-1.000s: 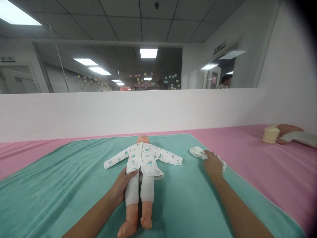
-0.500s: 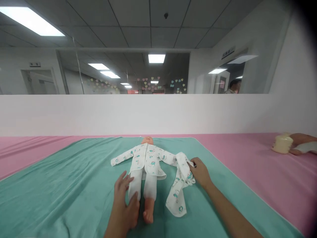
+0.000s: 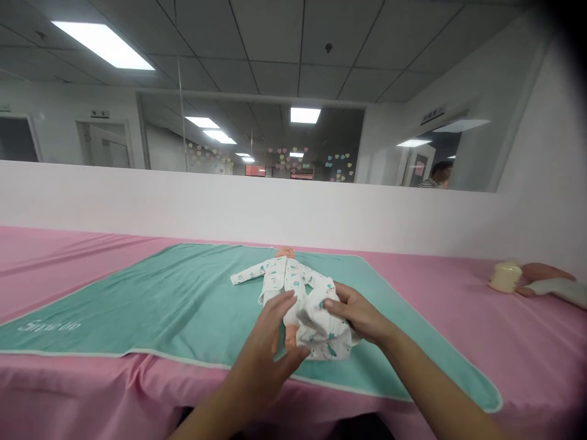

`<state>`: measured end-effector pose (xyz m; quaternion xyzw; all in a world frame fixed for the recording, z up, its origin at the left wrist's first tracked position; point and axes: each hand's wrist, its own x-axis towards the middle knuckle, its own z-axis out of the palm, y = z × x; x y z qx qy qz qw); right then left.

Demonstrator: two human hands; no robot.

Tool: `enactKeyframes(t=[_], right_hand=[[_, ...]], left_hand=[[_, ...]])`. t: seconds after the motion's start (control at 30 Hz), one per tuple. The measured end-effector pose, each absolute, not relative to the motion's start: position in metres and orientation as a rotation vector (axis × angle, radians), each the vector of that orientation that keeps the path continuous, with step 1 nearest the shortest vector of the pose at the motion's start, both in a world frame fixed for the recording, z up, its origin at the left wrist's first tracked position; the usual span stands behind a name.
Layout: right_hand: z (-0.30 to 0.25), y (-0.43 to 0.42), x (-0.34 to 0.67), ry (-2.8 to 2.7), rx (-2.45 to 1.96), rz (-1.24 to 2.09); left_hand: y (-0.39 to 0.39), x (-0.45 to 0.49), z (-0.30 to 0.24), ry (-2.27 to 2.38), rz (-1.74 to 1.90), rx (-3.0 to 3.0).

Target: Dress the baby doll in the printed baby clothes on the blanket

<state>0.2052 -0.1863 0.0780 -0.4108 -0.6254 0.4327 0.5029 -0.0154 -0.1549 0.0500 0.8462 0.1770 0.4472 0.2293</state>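
Observation:
A baby doll (image 3: 285,252) lies on its back with its head toward the wall, in a white printed jacket (image 3: 274,278) with its arms spread. Bunched over the doll's lower right side is a pair of matching printed baby pants (image 3: 328,335). My right hand (image 3: 362,313) grips the upper edge of the pants, thumb on top. On the other side my left hand (image 3: 268,345) is open, fingers and thumb apart, close to the cloth. It covers part of the doll's legs; one bare foot (image 3: 291,337) shows between the hand and the pants.
A green blanket (image 3: 202,305) with a white border is spread over a pink sheet (image 3: 435,287). A cream-coloured bottle (image 3: 505,277) stands at the right, beside a skin-toned object with white cloth. Behind is a low white wall (image 3: 229,205) under a window; a person shows beyond the glass.
My right hand has drawn the pants nearer the doll's legs and gathered them up. My left hand has left the doll's leg and moved right, toward the pants. The view has tilted and shifted.

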Motion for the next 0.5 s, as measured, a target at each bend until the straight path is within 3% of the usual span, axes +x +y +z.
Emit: enactKeyframes(t=[0.2, 0.5], right_hand=[[0.17, -0.24, 0.144, -2.14, -0.846, 1.252], [0.219, -0.294, 0.105, -2.285, -0.651, 1.323]], left_hand=[[-0.209, -0.049, 0.148, 0.29, 0.934, 2.103], [-0.259, -0.11, 0.179, 0.325, 0.536, 2.04]])
